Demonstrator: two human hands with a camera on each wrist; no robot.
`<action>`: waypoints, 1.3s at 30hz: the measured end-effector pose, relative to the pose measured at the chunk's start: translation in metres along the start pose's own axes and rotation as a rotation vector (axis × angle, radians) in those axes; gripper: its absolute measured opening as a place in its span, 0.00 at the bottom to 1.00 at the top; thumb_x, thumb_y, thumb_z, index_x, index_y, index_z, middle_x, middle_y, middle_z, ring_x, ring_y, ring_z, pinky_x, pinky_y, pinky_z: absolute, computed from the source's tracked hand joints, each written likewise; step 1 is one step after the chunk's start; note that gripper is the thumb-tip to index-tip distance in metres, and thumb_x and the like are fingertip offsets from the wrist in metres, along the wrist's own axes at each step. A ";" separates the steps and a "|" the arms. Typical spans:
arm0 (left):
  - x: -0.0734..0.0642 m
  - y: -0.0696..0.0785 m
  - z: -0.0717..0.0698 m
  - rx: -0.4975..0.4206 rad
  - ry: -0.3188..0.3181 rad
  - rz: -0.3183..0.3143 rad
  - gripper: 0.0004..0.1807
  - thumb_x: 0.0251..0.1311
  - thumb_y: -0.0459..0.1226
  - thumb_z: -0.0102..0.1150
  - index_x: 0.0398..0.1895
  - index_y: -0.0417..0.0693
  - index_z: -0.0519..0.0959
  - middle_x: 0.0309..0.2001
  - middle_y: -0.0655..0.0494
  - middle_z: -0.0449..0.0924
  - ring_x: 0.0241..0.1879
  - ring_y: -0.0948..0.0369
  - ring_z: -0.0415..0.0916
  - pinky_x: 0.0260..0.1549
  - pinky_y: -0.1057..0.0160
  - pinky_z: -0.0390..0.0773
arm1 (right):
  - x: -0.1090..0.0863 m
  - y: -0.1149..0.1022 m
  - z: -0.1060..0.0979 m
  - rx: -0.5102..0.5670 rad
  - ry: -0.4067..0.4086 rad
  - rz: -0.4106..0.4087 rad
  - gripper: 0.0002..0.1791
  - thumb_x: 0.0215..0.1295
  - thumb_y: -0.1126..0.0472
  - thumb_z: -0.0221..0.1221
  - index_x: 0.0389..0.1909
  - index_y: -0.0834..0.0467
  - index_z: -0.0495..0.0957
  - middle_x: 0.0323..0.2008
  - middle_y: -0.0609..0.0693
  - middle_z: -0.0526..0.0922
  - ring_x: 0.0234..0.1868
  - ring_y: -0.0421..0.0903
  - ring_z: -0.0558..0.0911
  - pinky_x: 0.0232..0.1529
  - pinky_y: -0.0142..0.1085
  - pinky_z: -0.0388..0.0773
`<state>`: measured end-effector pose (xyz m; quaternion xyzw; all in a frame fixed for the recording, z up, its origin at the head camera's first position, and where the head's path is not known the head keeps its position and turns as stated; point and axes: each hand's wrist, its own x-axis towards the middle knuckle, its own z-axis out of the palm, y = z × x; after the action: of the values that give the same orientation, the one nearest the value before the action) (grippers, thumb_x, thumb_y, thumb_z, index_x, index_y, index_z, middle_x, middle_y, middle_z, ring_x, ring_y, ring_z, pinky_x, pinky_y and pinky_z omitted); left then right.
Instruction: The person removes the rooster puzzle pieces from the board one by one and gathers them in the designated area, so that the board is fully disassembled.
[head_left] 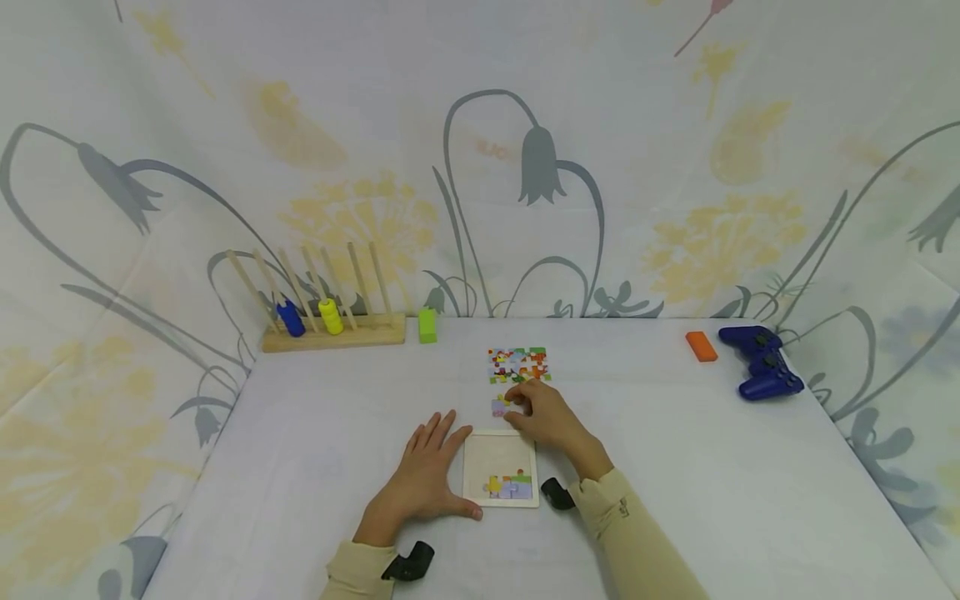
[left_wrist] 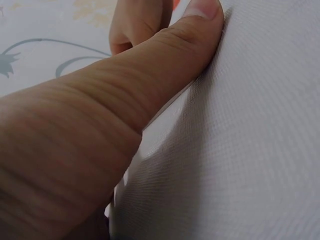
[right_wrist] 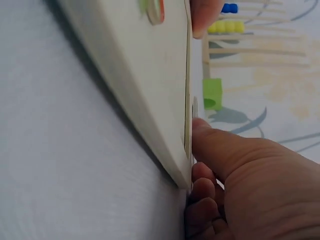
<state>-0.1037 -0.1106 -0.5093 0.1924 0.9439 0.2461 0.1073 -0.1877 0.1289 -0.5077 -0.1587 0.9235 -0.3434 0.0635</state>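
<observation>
A shallow wooden puzzle tray lies on the white table, with several joined jigsaw pieces in its lower right part. My left hand rests along the tray's left side, fingers spread, thumb near the front corner and index fingertip near the back corner. Just beyond the tray's back edge, my right hand pinches a lilac and yellow jigsaw piece between thumb and curled fingers. That hand partly covers the piece. In the right wrist view the thumb is close by the tray's edge.
More colourful jigsaw pieces lie grouped behind the right hand. At the back left stands a wooden peg rack with blue and yellow beads, beside a green block. An orange block and a blue game controller lie at the back right.
</observation>
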 end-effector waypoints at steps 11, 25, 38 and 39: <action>0.001 -0.001 0.001 -0.006 0.004 -0.004 0.66 0.32 0.65 0.82 0.77 0.51 0.63 0.81 0.42 0.49 0.81 0.39 0.42 0.77 0.35 0.48 | 0.009 0.001 0.001 0.034 0.016 0.056 0.14 0.66 0.59 0.67 0.51 0.56 0.83 0.37 0.46 0.81 0.34 0.41 0.73 0.37 0.34 0.72; -0.001 0.001 0.001 -0.016 0.001 -0.003 0.65 0.33 0.63 0.82 0.77 0.50 0.63 0.81 0.42 0.49 0.81 0.39 0.42 0.77 0.35 0.47 | 0.016 0.004 0.003 0.062 0.040 0.057 0.13 0.65 0.60 0.69 0.49 0.57 0.83 0.31 0.45 0.78 0.29 0.40 0.71 0.33 0.32 0.68; 0.000 0.000 0.001 -0.007 0.006 -0.010 0.65 0.33 0.64 0.82 0.77 0.51 0.63 0.82 0.42 0.49 0.81 0.39 0.42 0.77 0.36 0.47 | 0.016 0.001 0.003 0.067 0.058 0.061 0.13 0.64 0.60 0.69 0.48 0.57 0.84 0.28 0.45 0.76 0.28 0.39 0.71 0.31 0.31 0.68; 0.000 0.000 0.001 -0.006 0.006 -0.010 0.66 0.33 0.64 0.82 0.77 0.51 0.63 0.82 0.42 0.48 0.81 0.39 0.42 0.77 0.36 0.47 | 0.016 0.001 0.003 0.067 0.059 0.059 0.13 0.64 0.60 0.69 0.48 0.57 0.84 0.28 0.45 0.76 0.28 0.39 0.71 0.31 0.31 0.68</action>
<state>-0.1036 -0.1100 -0.5106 0.1869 0.9444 0.2487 0.1064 -0.2022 0.1224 -0.5107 -0.1189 0.9172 -0.3769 0.0515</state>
